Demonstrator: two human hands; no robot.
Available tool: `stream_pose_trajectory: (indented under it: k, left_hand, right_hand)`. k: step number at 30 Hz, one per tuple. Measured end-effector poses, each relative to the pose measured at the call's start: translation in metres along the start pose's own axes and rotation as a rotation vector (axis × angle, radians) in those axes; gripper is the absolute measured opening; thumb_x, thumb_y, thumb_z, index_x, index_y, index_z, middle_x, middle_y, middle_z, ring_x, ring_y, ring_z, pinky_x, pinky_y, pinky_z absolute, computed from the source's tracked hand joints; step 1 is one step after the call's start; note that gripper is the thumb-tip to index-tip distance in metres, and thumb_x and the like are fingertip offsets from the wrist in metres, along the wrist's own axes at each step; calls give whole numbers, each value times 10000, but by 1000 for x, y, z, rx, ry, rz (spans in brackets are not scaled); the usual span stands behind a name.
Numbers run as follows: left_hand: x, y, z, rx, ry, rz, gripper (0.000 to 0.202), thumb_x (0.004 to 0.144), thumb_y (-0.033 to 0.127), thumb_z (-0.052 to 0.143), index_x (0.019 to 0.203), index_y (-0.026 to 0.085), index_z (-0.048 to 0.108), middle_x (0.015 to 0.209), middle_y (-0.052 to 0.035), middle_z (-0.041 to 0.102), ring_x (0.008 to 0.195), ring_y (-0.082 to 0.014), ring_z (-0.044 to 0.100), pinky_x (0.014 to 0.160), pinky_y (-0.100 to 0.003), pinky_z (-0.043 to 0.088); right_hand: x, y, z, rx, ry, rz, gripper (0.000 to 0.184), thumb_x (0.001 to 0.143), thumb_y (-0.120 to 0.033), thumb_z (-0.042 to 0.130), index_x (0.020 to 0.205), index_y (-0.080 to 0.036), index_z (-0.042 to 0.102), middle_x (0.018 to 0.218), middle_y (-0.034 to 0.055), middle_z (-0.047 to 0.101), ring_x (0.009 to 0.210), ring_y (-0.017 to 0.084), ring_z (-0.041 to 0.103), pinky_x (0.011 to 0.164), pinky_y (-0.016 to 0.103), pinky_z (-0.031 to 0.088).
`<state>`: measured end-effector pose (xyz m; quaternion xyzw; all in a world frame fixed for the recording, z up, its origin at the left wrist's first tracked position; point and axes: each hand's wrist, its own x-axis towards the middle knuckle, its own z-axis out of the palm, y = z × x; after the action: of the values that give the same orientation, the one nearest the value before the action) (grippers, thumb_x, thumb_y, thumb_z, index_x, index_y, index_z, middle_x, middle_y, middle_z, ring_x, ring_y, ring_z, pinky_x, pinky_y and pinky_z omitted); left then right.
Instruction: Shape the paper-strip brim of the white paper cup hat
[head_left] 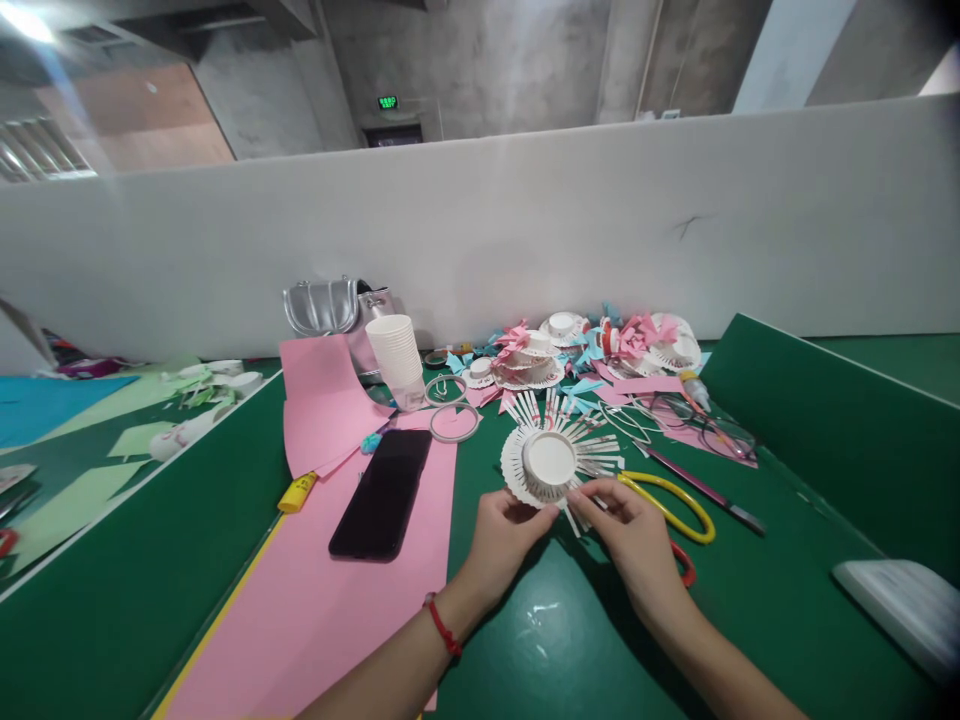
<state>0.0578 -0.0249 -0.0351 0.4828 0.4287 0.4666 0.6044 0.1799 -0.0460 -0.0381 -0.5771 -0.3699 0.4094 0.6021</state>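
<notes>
The left hand [501, 540] and right hand [634, 530] pinch a fringed paper cup [550, 458], beyond which white cups [397, 355] sit nested.

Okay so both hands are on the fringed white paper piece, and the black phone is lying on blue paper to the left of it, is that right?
Not quite: the black phone lies on pink paper, not blue, as the head view shows. The left hand and right hand are indeed both on the fringed white paper piece.
</notes>
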Motion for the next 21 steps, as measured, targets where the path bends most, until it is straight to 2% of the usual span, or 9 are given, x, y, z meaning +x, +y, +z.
stream_pose_trajectory:
  k: [7, 12, 17, 21]
  left_hand:
    - [0, -2, 0, -22, -26, -22, 253, 539, 204, 707, 760, 83, 682, 831, -102, 690, 757, -200, 614, 719, -290, 464]
    - [1, -1, 2, -7, 26, -21, 180, 533, 153, 684, 696, 76, 667, 708, -66, 687, 643, -153, 597, 639, -240, 460]
    - [2, -2, 3, -53, -1, 8, 204, 542, 107, 648, 744, 78, 658, 762, -71, 685, 685, -160, 599, 650, -236, 459]
    - [2, -3, 3, -54, -16, 19, 197, 559, 103, 632, 753, 81, 653, 804, -78, 687, 715, -167, 604, 677, -246, 462]
  right_hand:
    - [0, 0, 0, 21, 4, 28, 231, 479, -336, 714, 560, -148, 607, 510, -3, 587, 477, 120, 495, 467, 227, 393]
    - [-2, 2, 0, 8, -35, -7, 212, 527, -327, 696, 570, -150, 587, 501, -11, 565, 469, 113, 486, 453, 220, 393]
    - [0, 11, 3, 119, -42, -59, 255, 535, -295, 707, 660, -177, 519, 623, -13, 567, 602, 139, 557, 540, 235, 451]
    - [2, 14, 3, 193, -46, -41, 304, 524, -289, 717, 699, -181, 493, 674, -11, 561, 655, 145, 574, 585, 250, 471]
